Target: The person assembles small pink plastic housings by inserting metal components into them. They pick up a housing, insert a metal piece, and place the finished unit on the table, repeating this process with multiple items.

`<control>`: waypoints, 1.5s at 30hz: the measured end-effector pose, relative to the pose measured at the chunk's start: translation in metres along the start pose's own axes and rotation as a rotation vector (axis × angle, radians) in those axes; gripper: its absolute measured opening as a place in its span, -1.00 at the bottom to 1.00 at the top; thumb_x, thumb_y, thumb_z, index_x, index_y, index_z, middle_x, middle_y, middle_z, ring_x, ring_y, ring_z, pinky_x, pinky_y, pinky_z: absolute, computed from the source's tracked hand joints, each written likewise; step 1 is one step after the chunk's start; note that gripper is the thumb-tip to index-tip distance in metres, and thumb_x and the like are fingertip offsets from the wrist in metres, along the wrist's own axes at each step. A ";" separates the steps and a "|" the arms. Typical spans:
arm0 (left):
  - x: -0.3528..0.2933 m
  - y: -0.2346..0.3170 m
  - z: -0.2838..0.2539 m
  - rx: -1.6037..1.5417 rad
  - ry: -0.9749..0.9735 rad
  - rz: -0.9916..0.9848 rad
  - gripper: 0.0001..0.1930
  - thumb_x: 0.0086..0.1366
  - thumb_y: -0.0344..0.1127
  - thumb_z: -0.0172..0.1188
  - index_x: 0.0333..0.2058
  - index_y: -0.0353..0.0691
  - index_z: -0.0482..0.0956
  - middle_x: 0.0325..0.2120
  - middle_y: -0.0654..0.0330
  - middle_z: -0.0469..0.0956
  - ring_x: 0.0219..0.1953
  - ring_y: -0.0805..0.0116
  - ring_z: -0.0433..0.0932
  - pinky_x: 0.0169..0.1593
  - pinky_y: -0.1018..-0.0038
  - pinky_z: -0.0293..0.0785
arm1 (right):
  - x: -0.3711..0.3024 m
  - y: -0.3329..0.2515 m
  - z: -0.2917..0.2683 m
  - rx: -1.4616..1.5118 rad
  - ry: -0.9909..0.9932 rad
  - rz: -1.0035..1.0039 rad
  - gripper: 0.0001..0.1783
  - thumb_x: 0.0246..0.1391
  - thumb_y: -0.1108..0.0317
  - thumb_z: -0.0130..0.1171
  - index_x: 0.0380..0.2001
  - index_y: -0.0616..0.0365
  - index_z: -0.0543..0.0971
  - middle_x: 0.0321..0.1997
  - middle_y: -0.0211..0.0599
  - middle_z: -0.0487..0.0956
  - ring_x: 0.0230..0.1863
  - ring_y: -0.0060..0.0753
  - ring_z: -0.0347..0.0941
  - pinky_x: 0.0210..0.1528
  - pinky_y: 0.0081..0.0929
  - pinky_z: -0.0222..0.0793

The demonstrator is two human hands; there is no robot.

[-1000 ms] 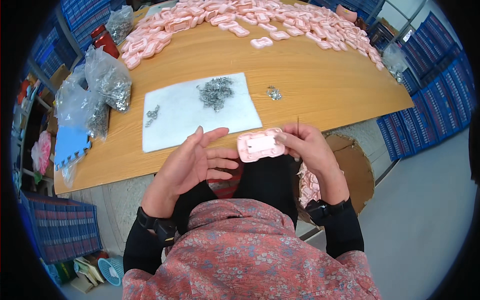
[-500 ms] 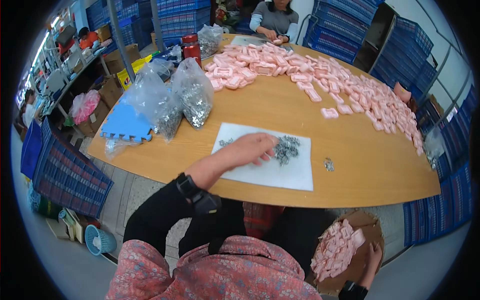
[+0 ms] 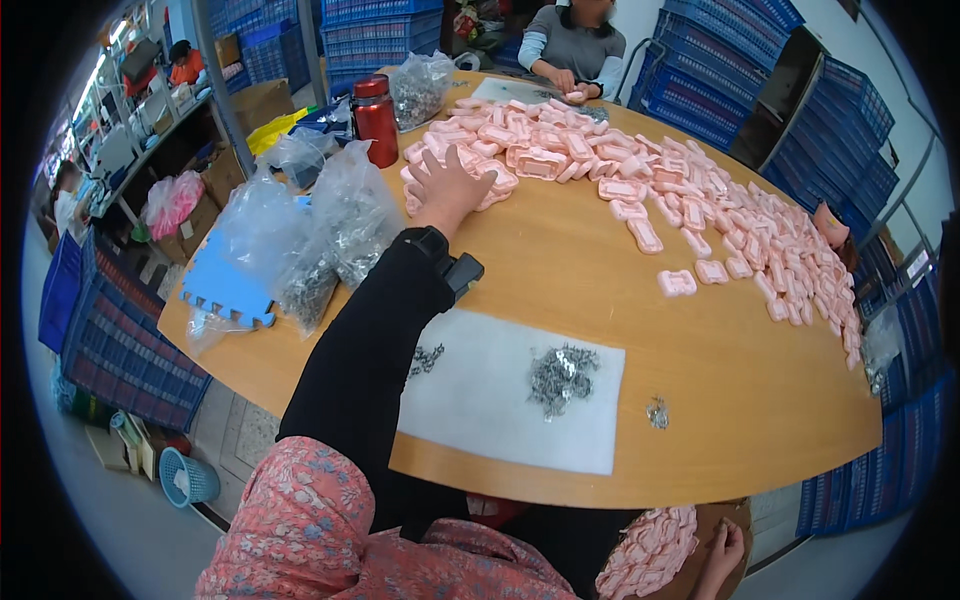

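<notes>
At the wood-grained table, the left hand splays over waisted pink pieces, the right hand unclear in grip.

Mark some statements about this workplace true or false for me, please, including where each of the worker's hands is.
1. The left hand is spread over the pink pieces on the table. True.
2. The white mat has nothing on it. False: small metal parts lie on it.
3. The red bottle stands upright. True.
4. The right hand is on the white mat. False: it is at the cardboard container below the table edge.
5. Another person is across the table. True.
</notes>
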State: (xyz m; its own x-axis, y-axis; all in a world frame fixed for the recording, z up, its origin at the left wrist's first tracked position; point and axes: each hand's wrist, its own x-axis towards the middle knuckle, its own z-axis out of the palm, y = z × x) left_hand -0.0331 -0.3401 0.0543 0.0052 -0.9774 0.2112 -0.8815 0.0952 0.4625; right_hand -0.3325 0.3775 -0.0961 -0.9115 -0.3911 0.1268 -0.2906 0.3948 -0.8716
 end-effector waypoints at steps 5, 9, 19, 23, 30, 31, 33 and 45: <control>0.030 0.010 0.007 -0.003 -0.040 -0.049 0.10 0.00 0.42 0.25 0.41 0.00 0.05 0.44 0.01 -0.11 0.45 -0.28 -0.27 0.28 -0.45 -0.13 | -0.015 -0.082 0.021 -0.264 -0.009 0.074 -0.76 0.29 0.32 0.14 -0.13 0.28 0.61 -0.28 -0.27 0.66 -0.33 -0.56 0.49 -0.29 -0.60 0.41; 0.085 -0.037 0.047 -0.001 -0.102 0.013 0.05 -0.01 0.41 0.27 0.38 0.03 0.14 0.42 0.08 -0.07 0.43 -0.20 -0.13 0.22 -0.47 0.02 | -0.006 -0.071 0.032 -0.226 -0.063 0.118 -0.76 0.29 0.32 0.14 -0.18 0.32 0.59 -0.33 -0.30 0.64 -0.39 -0.57 0.44 -0.32 -0.60 0.40; -0.001 0.042 0.064 0.074 -0.207 0.139 -0.10 0.12 0.33 0.18 0.34 -0.03 0.24 0.38 0.08 0.01 0.37 -0.21 -0.02 0.27 -0.26 0.12 | -0.004 -0.050 0.057 -0.035 -0.089 0.078 -0.82 0.28 0.33 0.13 -0.31 0.24 0.54 -0.43 -0.41 0.52 -0.48 -0.68 0.32 -0.45 -0.66 0.25; -0.045 0.102 0.056 0.101 -0.393 0.315 -0.17 0.18 0.26 0.10 0.32 -0.12 0.28 0.40 0.05 -0.01 0.37 -0.18 -0.04 0.32 -0.18 -0.01 | -0.009 -0.060 0.056 0.049 -0.059 0.077 -0.80 0.29 0.38 0.10 -0.44 0.20 0.47 -0.50 -0.48 0.44 -0.53 -0.72 0.26 -0.50 -0.68 0.17; -0.093 0.144 0.037 0.061 -0.447 0.509 -0.44 0.19 0.11 0.14 0.15 0.07 0.52 0.17 0.03 0.38 0.33 -0.06 0.10 0.24 -0.13 0.22 | -0.028 -0.055 0.025 0.107 0.056 0.129 -0.83 0.27 0.37 0.14 -0.22 0.27 0.59 -0.42 -0.46 0.53 -0.51 -0.76 0.30 -0.47 -0.75 0.22; -0.095 0.144 0.028 0.082 -0.426 0.558 -0.46 0.18 0.09 0.17 0.13 0.08 0.54 0.14 0.04 0.42 0.31 -0.04 0.16 0.23 -0.09 0.25 | -0.030 -0.057 0.027 0.135 0.059 0.137 -0.83 0.27 0.37 0.14 -0.22 0.27 0.59 -0.42 -0.46 0.53 -0.51 -0.76 0.30 -0.47 -0.75 0.22; -0.094 0.150 0.029 0.109 -0.464 0.666 -0.47 0.14 0.07 0.22 0.09 0.08 0.56 0.09 0.06 0.48 0.26 0.00 0.28 0.21 -0.01 0.31 | -0.030 -0.061 0.030 0.136 0.065 0.151 -0.83 0.27 0.37 0.15 -0.21 0.26 0.59 -0.42 -0.47 0.53 -0.52 -0.76 0.29 -0.47 -0.74 0.21; -0.137 0.181 0.051 0.133 -0.365 0.872 -0.27 -0.13 0.09 0.38 0.06 -0.10 0.56 0.03 -0.05 0.52 0.11 0.08 0.49 0.13 0.17 0.41 | -0.029 -0.074 0.034 0.132 0.087 0.111 -0.83 0.29 0.37 0.12 -0.20 0.26 0.60 -0.46 -0.50 0.50 -0.52 -0.78 0.27 -0.47 -0.75 0.17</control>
State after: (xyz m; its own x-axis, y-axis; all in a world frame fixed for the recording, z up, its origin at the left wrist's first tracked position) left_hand -0.2178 -0.1985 0.0655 -0.8069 -0.5730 0.1434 -0.5519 0.8179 0.1624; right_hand -0.2753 0.3318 -0.0515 -0.9594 -0.2753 0.0617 -0.1511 0.3165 -0.9365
